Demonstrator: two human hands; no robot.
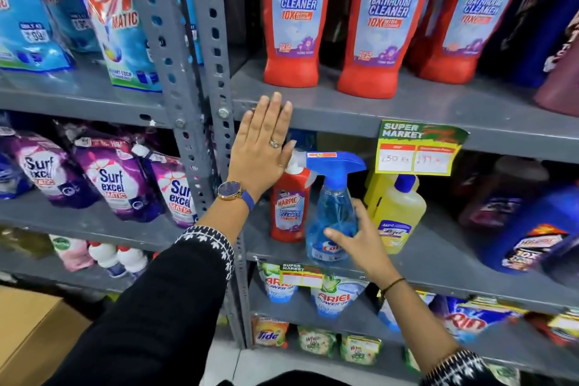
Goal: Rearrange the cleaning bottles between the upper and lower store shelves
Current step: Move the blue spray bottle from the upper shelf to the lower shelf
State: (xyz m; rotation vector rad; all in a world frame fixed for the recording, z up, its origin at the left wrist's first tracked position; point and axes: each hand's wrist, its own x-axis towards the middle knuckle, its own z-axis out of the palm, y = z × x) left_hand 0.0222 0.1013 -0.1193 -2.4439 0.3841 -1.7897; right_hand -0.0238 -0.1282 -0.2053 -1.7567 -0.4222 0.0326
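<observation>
While upright, blue spray bottle [332,213], clear-bodied

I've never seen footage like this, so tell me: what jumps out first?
Three big red cleaner bottles line the upper shelf. Below, the right hand wraps around a blue spray bottle, next to a small red bottle. The left hand is flat and open in front of the shelf edge.

Blue spray bottle [332,213] upright on lower shelf [438,254], beside small red Harpic bottle [289,204]; three large red Harpic bottles [369,19] upright on upper shelf [407,110].
</observation>
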